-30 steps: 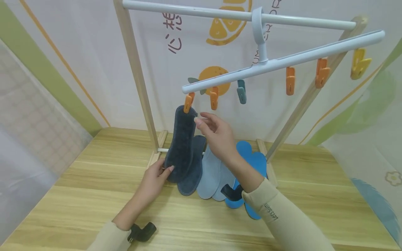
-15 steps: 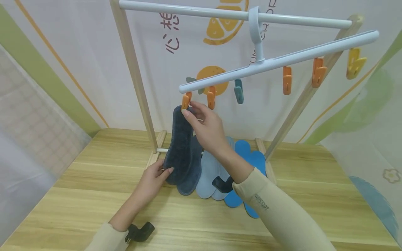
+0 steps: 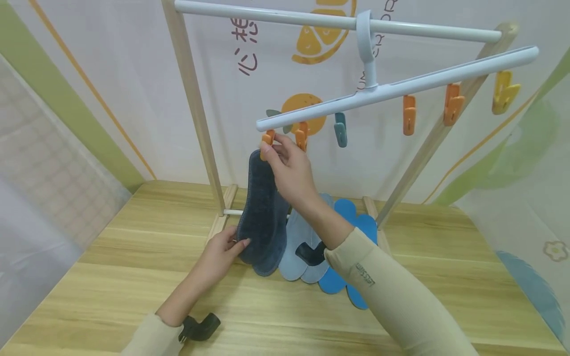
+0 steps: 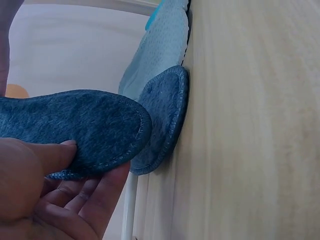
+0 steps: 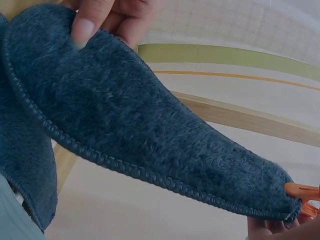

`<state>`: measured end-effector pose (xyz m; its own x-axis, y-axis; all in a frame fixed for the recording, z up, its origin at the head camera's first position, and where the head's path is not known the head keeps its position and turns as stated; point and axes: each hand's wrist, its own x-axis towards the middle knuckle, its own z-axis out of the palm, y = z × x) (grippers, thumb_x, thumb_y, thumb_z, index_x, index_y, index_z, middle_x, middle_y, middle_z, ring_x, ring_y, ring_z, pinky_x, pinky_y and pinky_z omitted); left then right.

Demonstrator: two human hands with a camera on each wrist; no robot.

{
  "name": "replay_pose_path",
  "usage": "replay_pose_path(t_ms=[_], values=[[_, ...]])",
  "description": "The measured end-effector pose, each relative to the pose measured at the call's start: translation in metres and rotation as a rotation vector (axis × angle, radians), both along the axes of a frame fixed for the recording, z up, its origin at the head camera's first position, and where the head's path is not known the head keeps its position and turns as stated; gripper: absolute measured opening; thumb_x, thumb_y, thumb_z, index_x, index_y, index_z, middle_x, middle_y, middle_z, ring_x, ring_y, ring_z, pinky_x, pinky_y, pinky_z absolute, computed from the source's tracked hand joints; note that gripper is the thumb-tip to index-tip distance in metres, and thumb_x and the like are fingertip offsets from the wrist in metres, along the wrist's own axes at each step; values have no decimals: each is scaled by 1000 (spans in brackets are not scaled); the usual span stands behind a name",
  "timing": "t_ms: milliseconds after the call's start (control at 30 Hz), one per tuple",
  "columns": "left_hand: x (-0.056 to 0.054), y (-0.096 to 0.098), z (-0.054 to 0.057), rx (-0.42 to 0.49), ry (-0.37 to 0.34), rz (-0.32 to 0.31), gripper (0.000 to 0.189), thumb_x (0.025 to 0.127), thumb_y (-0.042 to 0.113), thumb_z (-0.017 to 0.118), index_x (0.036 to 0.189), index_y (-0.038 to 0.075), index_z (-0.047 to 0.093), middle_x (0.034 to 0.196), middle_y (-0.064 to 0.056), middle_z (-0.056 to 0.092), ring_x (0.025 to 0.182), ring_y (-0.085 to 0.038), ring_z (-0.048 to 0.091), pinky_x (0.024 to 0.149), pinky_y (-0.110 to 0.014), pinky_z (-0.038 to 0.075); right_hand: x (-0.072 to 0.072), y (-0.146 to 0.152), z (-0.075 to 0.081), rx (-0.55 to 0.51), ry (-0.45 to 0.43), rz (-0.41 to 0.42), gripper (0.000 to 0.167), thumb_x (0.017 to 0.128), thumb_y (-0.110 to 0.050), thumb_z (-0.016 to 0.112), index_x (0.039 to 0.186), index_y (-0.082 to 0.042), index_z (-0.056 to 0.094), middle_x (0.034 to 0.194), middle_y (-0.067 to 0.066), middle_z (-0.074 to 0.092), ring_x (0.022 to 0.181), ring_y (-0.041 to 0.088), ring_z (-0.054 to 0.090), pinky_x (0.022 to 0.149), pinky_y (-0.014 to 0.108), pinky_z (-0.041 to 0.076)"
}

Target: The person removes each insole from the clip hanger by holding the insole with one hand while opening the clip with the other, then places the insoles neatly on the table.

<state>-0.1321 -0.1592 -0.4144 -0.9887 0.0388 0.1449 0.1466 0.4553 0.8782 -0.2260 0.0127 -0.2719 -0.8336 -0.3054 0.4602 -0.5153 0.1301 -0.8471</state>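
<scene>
A dark blue fuzzy insole (image 3: 260, 207) hangs lengthwise below the left end of a white hanger (image 3: 401, 89). My left hand (image 3: 221, 251) holds its broad lower end, thumb on the fuzzy face and fingers behind, as the left wrist view also shows. At the narrow top, my right hand (image 3: 291, 170) pinches the leftmost orange clip (image 3: 267, 141). In the right wrist view this orange clip (image 5: 300, 191) has its tip over the insole's narrow end, with fingertips behind the edge. A matching dark insole (image 4: 162, 115) stands behind the held one.
Light blue insoles (image 3: 296, 247) and bright blue insoles (image 3: 367, 232) lean in a row at the rack's base. More clips, including a teal clip (image 3: 340, 131) and a yellow clip (image 3: 504, 94), hang along the hanger. A wooden rack (image 3: 196, 109) with white rods stands on the table (image 3: 133, 277).
My right hand has moved up and left from beside the insole's top edge onto the orange clip. The left hand keeps its hold on the lower end.
</scene>
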Motion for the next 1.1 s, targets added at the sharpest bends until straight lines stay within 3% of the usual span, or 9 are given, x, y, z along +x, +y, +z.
replay_pose_path(t_ms=[233,433,633,867,1100], values=[[0,1,2,-14,-15,1,30,104,13,57,131,2,60,117,-16,73,106,-24,71,81,-27,59,0,-5,3,-44,22,4,45,105,-34,56,143,-12,52,127,9,71,126,17,63,112,38,48],[1,2,4,-22,-29,0,32,104,13,55,134,2,58,121,-16,71,112,-27,70,88,-30,60,0,-6,3,-94,-1,29,43,106,-31,55,143,-10,51,129,9,70,127,17,62,110,33,47],[1,0,4,-35,-33,16,32,104,13,56,134,3,58,122,-17,71,113,-29,70,89,-35,61,0,-10,3,-112,11,11,39,105,-31,55,138,-9,56,124,11,72,123,16,64,109,34,49],[1,-1,3,-54,-27,26,28,103,11,57,130,3,59,118,-16,72,107,-25,71,80,-32,60,4,-14,5,-82,113,-42,36,106,-29,54,130,-3,59,115,11,74,115,17,70,99,32,54],[2,-4,4,-73,-39,32,23,103,12,57,125,5,61,111,-14,72,95,-21,70,68,-29,56,6,-16,5,-125,134,-66,35,105,-28,55,126,-1,59,112,13,74,107,20,73,94,24,56]])
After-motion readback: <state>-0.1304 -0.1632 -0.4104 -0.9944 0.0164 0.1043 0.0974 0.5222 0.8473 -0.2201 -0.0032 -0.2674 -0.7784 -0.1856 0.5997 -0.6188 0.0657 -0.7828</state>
